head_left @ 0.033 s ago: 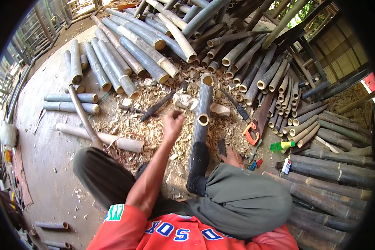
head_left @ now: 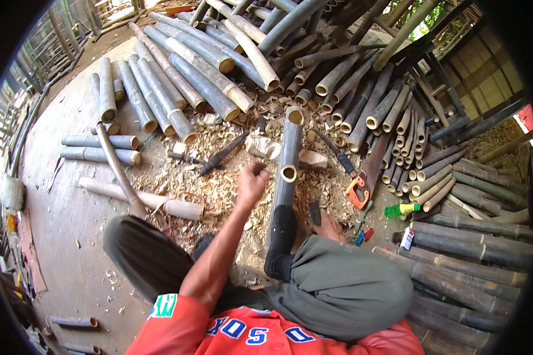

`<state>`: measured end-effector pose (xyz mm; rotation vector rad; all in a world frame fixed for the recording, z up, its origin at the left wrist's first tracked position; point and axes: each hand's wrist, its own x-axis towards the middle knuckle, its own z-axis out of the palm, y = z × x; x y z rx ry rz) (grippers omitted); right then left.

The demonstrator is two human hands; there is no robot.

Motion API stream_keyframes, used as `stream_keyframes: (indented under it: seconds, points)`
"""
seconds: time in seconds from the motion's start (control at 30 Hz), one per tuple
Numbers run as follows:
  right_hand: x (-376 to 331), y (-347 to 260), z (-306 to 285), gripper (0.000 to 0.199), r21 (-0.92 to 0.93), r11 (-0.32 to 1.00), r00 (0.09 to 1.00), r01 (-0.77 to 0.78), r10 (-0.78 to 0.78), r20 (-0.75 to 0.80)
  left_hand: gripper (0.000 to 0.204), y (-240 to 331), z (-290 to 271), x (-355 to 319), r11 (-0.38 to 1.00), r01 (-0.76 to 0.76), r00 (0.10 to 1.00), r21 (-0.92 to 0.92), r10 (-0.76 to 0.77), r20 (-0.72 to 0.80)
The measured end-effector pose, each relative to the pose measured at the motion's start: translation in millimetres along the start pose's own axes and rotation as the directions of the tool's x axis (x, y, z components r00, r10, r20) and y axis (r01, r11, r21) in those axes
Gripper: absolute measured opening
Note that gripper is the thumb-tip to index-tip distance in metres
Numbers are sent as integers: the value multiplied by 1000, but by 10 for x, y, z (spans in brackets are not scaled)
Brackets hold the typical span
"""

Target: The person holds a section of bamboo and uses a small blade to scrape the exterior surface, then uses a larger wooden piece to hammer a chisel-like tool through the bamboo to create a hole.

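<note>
A dark bamboo tube [head_left: 287,148] lies pointing away from me, with a round hole cut in its upper side and an open far end. My foot in a black sock [head_left: 281,236] presses on its near part. My left hand [head_left: 253,183] hovers just left of the tube with curled fingers, and nothing shows in them. To the right of the tube, partly hidden by my thigh, my right hand [head_left: 330,228] closes round the lower end of a dark, flat, blade-like tool [head_left: 315,210]. Pale wood blocks [head_left: 263,147] lie under the tube.
Wood chips [head_left: 225,183] cover the ground. An orange-handled saw [head_left: 357,190] leans at the right near a green bottle [head_left: 397,210] and a lighter [head_left: 361,238]. Dark-handled tools [head_left: 222,155] lie beyond my left hand. Stacked bamboo [head_left: 207,77] surrounds the far and right sides.
My left hand has moved slightly right and nearer to the bamboo tube. The right hand and the tube are nearly where they were.
</note>
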<state>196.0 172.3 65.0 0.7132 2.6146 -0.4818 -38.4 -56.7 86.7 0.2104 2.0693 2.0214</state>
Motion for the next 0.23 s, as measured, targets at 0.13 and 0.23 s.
stream_keyframes:
  seconds: [0.13,0.23]
  points:
    - [188,296,218,51,66,998,999,-11,9,37,31,336,478,-329,987,1,946,159,-53,320]
    - [438,306,334,49,660,694,957,-287,174,233,36,627,496,-262,986,-63,913,154,-5,408]
